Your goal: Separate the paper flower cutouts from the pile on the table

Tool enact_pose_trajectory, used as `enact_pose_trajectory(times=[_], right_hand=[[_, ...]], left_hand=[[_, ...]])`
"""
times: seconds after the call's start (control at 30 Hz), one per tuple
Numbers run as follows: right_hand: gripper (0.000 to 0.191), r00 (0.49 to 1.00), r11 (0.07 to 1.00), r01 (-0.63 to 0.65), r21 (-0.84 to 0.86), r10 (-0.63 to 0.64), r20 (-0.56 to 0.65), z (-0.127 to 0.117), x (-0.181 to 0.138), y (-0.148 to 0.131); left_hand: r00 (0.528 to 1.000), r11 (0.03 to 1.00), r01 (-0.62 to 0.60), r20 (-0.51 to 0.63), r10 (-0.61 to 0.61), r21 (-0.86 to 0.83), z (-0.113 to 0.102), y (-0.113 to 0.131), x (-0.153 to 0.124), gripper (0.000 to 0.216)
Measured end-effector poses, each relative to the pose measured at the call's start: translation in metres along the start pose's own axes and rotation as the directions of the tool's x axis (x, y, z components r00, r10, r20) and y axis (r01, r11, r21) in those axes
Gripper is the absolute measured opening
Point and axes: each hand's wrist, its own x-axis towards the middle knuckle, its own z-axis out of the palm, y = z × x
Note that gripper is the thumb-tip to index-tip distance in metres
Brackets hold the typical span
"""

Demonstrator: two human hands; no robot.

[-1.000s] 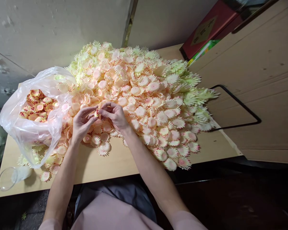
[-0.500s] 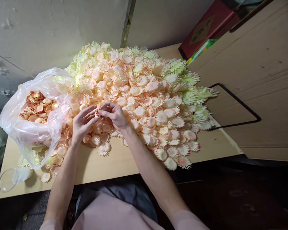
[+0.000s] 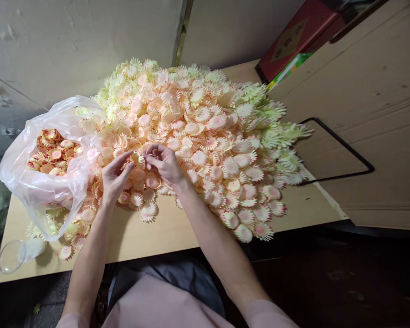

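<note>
one small flower piece (image 3: 138, 159), pale yellow, petal-fringed edge

Legible text: none. The red box (image 3: 316, 25), partly behind the cardboard panel (image 3: 369, 105), carries a gold label (image 3: 290, 40) printed with dark characters, possibly Chinese; these are too blurred to read.

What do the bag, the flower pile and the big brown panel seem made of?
Bag: thin plastic film, glossy; it's translucent and crinkled.
Flower pile: matte, perhaps thin plastic or foam; many petals hold a curled shape.
Brown panel: likely cardboard, dull; straight creases cross it.
</note>
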Motion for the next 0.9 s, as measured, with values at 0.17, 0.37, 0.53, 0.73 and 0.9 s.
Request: enact_pose_trajectory(times=[0.17, 0.37, 0.53, 0.73, 0.9], right_hand=[[0.020, 0.998, 0.999, 0.011, -0.038, -0.009, 0.055, 0.000, 0.000, 0.002], [0.017, 0.993, 0.967, 0.063, -0.247, -0.037, 0.108, 0.000, -0.003, -0.003], [0.015, 0.991, 0.921, 0.131, -0.367, -0.114, 0.068, 0.003, -0.005, -0.003], [0.028, 0.985, 0.910, 0.154, -0.385, -0.172, -0.012, 0.003, -0.003, 0.008], [0.028, 0.990, 0.908, 0.135, -0.397, -0.136, 0.025, 0.004, -0.005, 0.010]], left_hand=[[1.000, 0.999, -0.006, -0.021, 0.007, 0.035, 0.000, 0.001, 0.000, 0.029], [1.000, 0.999, 0.020, 0.019, -0.021, 0.033, 0.001, 0.001, 0.000, 0.040], [0.996, 0.999, 0.030, 0.086, -0.026, -0.041, 0.001, -0.001, -0.001, 0.050], [0.993, 0.997, 0.037, 0.113, -0.030, -0.064, 0.000, 0.005, -0.001, 0.055], [0.998, 1.000, -0.006, 0.064, 0.006, 0.008, 0.002, 0.006, 0.000, 0.050]])
